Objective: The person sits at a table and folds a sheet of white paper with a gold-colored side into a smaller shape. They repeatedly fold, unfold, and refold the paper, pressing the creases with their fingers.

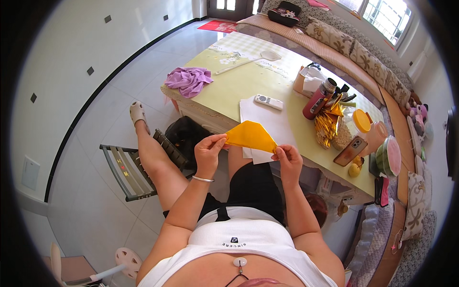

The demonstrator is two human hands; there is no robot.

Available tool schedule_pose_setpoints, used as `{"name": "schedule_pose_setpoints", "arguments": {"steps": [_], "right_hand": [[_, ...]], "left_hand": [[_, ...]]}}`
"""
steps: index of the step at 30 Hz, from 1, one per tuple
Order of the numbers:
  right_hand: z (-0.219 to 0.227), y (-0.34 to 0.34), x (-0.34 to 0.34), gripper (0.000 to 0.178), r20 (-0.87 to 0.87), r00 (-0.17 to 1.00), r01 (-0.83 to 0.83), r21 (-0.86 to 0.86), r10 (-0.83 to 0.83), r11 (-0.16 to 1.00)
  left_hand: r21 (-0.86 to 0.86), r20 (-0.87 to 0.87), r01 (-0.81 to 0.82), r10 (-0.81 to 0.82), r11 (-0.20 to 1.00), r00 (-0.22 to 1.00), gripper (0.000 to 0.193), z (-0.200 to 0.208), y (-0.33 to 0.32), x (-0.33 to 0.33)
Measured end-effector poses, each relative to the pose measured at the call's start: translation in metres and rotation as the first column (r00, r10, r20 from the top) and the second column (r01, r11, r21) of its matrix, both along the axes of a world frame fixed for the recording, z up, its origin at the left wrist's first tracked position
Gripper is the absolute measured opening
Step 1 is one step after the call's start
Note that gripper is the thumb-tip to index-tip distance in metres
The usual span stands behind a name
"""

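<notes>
A folded sheet of golden-yellow paper (251,136) is stretched between my two hands, above the table's near edge. Its top is a blunt peak and its sides slope down to two corners. My left hand (209,152) pinches the left corner between thumb and fingers. The right corner is pinched by my right hand (288,158). Behind and below the folded paper, white paper sheets (267,122) lie on the table, partly hidden by it. A white remote control (268,101) rests on those sheets.
On the table (210,107) are a purple cloth (189,81), a fly swatter (251,61), a dark red thermos (319,99), gold folded paper pieces (327,125), a yellow-lidded jar (353,125) and a phone (350,150). A folding chair (129,172) and a black bag (186,138) stand left.
</notes>
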State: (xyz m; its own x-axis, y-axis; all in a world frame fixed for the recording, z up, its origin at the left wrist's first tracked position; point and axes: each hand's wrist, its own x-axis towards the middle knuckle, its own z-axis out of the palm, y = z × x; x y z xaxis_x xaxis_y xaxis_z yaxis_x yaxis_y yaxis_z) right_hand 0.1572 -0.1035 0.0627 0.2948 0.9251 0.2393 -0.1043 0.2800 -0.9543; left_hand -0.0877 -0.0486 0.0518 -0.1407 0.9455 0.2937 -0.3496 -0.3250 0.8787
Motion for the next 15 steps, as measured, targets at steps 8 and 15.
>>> {"name": "schedule_pose_setpoints", "arguments": {"steps": [8, 15], "right_hand": [[-0.006, 0.002, 0.003, 0.016, 0.000, 1.000, -0.022, -0.035, 0.022, 0.999], [-0.005, 0.005, 0.010, 0.026, -0.068, 0.986, -0.161, -0.219, 0.150, 0.962]], "left_hand": [[0.044, -0.030, -0.001, 0.002, 0.999, 1.000, 0.013, 0.001, -0.004, 0.000], [0.057, -0.019, 0.032, -0.031, 0.998, 0.999, 0.036, 0.002, -0.004, -0.002]]}}
